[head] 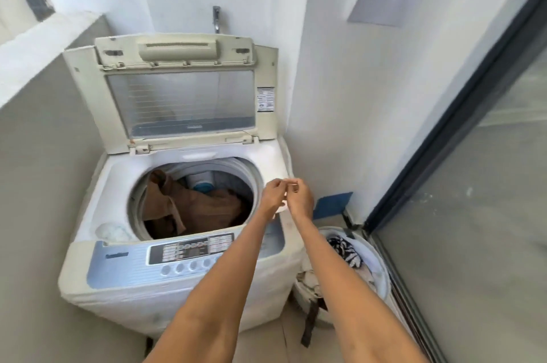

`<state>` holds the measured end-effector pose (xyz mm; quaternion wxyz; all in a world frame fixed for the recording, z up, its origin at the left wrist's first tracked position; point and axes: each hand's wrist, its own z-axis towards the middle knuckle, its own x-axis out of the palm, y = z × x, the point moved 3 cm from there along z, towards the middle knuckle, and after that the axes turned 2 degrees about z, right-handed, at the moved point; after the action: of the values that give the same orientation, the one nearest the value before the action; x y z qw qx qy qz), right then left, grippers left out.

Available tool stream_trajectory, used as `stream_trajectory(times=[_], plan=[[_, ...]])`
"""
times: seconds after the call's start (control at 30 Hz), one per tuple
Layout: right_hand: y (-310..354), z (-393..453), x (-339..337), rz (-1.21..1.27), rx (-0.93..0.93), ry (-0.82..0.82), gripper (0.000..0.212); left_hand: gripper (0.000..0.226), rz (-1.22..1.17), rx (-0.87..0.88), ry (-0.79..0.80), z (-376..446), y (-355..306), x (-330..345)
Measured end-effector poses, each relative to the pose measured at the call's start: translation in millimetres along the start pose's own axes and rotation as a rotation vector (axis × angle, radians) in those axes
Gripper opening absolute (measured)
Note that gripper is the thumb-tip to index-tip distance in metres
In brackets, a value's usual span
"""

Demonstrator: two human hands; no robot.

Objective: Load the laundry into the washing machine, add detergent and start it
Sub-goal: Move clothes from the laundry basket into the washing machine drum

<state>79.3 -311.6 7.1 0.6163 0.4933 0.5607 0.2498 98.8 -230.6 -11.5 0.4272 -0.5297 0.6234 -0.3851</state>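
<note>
Two bare forearms reached up from the six o'clock edge and met over the right rim of the washing machine [189,288]. Both the left hand [273,194] and the right hand [300,197] had their fingers curled, pinching something small and pale between them; what it was could not be told. The machine's lid [177,93] stood upright at twelve o'clock, leaning toward the wall below a tap [217,19]. Inside the open drum [254,173], brown laundry [192,205] lay heaped from about nine to five o'clock, with a blue-and-white part showing behind it. A control panel [189,250] with a row of round buttons ran across the front edge, partly crossed by the left forearm. At four o'clock from the machine, just beside it on the floor, stood a white laundry basket [381,276] holding striped black-and-white and beige cloth. A glass door [488,199] filled the three o'clock side.
</note>
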Motion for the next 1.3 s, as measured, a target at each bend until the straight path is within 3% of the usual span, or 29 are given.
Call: stream_trajectory(times=[0.13, 0.3, 0.47, 0.6, 0.67, 0.83, 0.93, 1.07, 1.17, 1.2, 1.27, 1.3], plan=[[-38, 21, -86, 0.089, 0.118, -0.179, 0.019, 0.022, 0.104, 0.067, 0.056, -2, -16, 94], [-142, 63, -133, 0.067, 0.295, -0.094, 0.013, 0.023, 0.185, -0.043, 0.121, 10, 37, 187], [-286, 91, -116, -0.076, 0.474, 0.025, 0.016, 0.022, 0.31, -0.172, 0.168, 38, 143, 243], [-360, 97, -94, -0.137, 0.474, 0.079, 0.017, 0.018, 0.444, -0.245, 0.024, 80, 236, 252], [-402, 105, -81, -0.161, 0.486, 0.109, 0.018, 0.025, 0.578, -0.272, -0.038, 107, 283, 249], [-495, 128, -41, -0.157, 0.478, 0.182, 0.018, 0.031, 1.025, -0.191, 0.003, 169, 380, 246], [-526, 141, -21, -0.156, 0.425, 0.203, 0.025, 0.035, 1.154, -0.154, 0.064, 199, 414, 248], [-542, 143, -9, -0.168, 0.407, 0.236, 0.023, 0.033, 1.051, -0.136, 0.022, 219, 430, 250], [-544, 144, -9, -0.171, 0.402, 0.226, 0.014, 0.063, 0.856, 0.003, 0.048, 216, 423, 264], [-543, 146, -9, -0.171, 0.395, 0.225, 0.013, 0.063, 0.871, 0.047, 0.081, 216, 424, 269], [-539, 149, -9, -0.17, 0.381, 0.232, 0.015, 0.036, 0.976, 0.093, 0.088, 219, 424, 274], [-535, 151, -9, -0.178, 0.371, 0.242, 0.017, 0.024, 0.974, 0.084, 0.016, 221, 421, 273]])
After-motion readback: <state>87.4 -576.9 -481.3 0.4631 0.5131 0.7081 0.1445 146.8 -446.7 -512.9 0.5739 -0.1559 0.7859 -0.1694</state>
